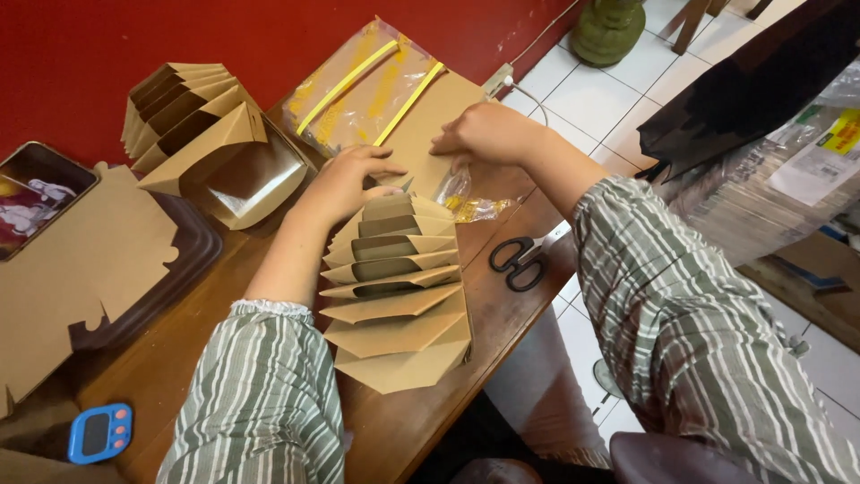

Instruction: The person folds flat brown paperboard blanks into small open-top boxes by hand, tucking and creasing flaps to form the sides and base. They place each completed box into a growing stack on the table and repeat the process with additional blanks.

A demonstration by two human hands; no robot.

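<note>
Both hands worked at the far end of the wooden table [502,332]. Her left hand [345,184] lay with fingers spread on a flat brown cardboard sheet [430,134], just behind a nested row of folded brown cardboard boxes [394,296] that ran toward the near table edge. Her right hand [488,134] pressed down on the same sheet from the other side, fingers curled at its edge; neither hand was clamped around anything, both simply bearing on the card. A clear plastic bag with yellow strips [358,85] lay under and beyond the sheet. Judging by this, the sheet was being creased into another box. The following fold would call for holding one panel flat while lifting the other along its crease. Black scissors [518,262] lay near the right forearm, and a second stack of folded boxes [193,116] stood well apart at the left.
</note>
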